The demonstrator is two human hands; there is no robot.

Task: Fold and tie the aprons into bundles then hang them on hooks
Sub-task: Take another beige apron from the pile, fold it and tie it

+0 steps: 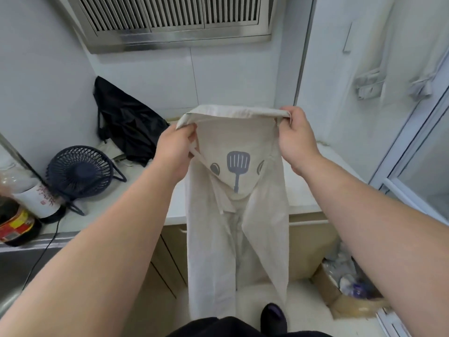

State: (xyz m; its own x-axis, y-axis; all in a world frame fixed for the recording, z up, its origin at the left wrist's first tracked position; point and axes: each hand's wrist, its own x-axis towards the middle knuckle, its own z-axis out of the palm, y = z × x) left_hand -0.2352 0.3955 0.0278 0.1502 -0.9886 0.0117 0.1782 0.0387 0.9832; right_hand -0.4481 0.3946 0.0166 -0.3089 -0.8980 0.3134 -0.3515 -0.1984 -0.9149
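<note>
You hold one beige apron (237,242) up by its folded top edge, one hand at each corner.

From your left, the counter (305,198) carries two bottles (36,199) with labels too blurred to read, one dark fan (79,173) and one black bag (128,127). Your left hand (178,152) pinches the apron's left corner with curled fingers. The cloth hangs between and below both hands, in front of the counter, showing one grey spatula print (238,164). Your right hand (297,139) grips the right corner. One cardboard box (349,302) sits on the floor.
</note>
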